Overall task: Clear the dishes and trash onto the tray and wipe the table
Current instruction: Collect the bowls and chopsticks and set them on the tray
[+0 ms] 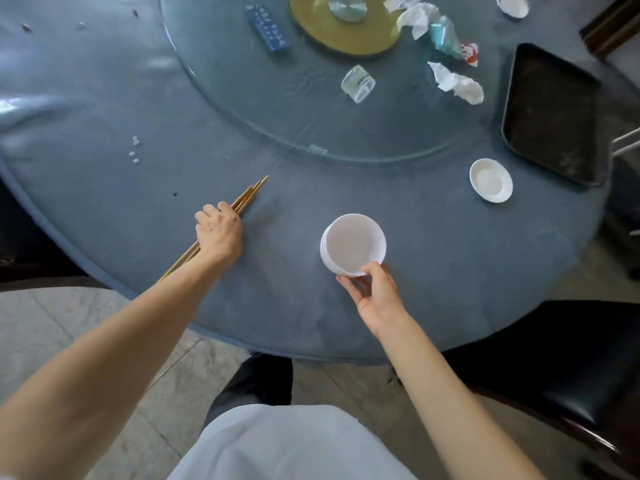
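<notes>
Clearing in progress. Left hand (218, 232) grips a bundle of chopsticks (247, 197) at 9 o'clock; right hand (375, 296) pinches the rim of stacked white bowls (353, 244) at centre — gathered, seemingly, for one trip to the empty black tray (550, 112) at 2 o'clock on the worktop (433, 271).

You've got little to read here. The blue box (267, 28) at the upper middle of the frame carries rows of white characters, too blurred to make out. The clear plastic cup (358, 83) lying on its side just right of centre up top has a green-and-white label, unreadable too. The red-and-white wrapper (470, 53) at upper right shows print, also illegible.
</notes>
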Available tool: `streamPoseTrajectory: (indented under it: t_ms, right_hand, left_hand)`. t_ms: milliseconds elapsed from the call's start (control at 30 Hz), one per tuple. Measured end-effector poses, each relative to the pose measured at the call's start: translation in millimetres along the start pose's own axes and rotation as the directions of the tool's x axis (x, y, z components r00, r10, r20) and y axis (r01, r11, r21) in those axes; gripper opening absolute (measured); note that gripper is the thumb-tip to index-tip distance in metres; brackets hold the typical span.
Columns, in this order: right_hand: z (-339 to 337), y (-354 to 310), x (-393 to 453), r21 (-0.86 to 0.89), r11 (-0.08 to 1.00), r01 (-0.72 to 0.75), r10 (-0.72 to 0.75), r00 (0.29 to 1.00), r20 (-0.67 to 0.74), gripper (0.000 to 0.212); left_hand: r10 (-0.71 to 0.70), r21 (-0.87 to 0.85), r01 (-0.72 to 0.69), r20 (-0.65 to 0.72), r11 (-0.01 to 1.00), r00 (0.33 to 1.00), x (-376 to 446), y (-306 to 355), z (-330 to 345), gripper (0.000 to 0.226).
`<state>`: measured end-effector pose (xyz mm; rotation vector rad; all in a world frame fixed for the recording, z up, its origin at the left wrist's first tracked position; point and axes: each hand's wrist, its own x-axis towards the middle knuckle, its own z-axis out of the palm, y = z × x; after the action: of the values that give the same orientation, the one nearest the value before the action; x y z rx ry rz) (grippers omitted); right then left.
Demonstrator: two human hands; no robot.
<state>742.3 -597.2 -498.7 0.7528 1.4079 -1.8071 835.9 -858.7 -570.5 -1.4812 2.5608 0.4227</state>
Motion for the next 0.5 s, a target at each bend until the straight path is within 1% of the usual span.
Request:
streamPoseTrajectory:
  t_ms: [100,167,267,300,367,400,467,500]
  right_hand:
    - [-29.3,9.9,-15.8,0.046,0.999,0.026,-0.027,0.999,0.021,0.033]
    - [-50.4,16.0,-28.2,0.076,0.996,0.049,-0.05,0.999,0.02,0.031]
    - [-85.7,25.4,-54.0,0.103,0.991,0.09,-0.091,0.996,-0.002,0.032]
    - [-99.4,28.7,-65.3,0.115,0.989,0.097,-0.097,0.995,-0.008,0.032]
    - [-129.0,33.0,-88.8,0.143,0.984,0.102,-0.101,0.995,-0.011,0.032]
    - [-145.1,34.9,-100.3,0.159,0.982,0.102,-0.101,0.995,-0.013,0.033]
    - [-179.2,36.8,-122.9,0.186,0.976,0.113,-0.108,0.994,-0.036,0.035]
    - [-196.0,36.8,-133.4,0.201,0.972,0.122,-0.114,0.992,-0.052,0.036]
  left_hand:
    - [-0.05,-0.044,0.052,0.04,0.998,0.998,-16.8,1.6,-0.2,0.031]
    - [-0.038,-0.09,0.044,0.064,0.995,0.997,-34.1,9.0,-2.0,0.035]
    - [-0.035,-0.219,0.065,0.14,0.974,0.99,-77.0,33.7,-12.2,0.045]
    - [-0.014,-0.276,0.066,0.184,0.959,0.983,-97.1,43.6,-15.9,0.047]
    - [0.099,-0.408,0.013,0.253,0.913,0.962,-143.8,65.8,-24.5,0.051]
    - [0.17,-0.468,-0.023,0.274,0.883,0.946,-168.4,75.4,-26.2,0.047]
    - [0.285,-0.556,-0.071,0.309,0.828,0.907,-219.1,97.2,-24.9,0.022]
    - [0.328,-0.612,-0.066,0.327,0.788,0.886,-242.8,108.6,-22.7,0.011]
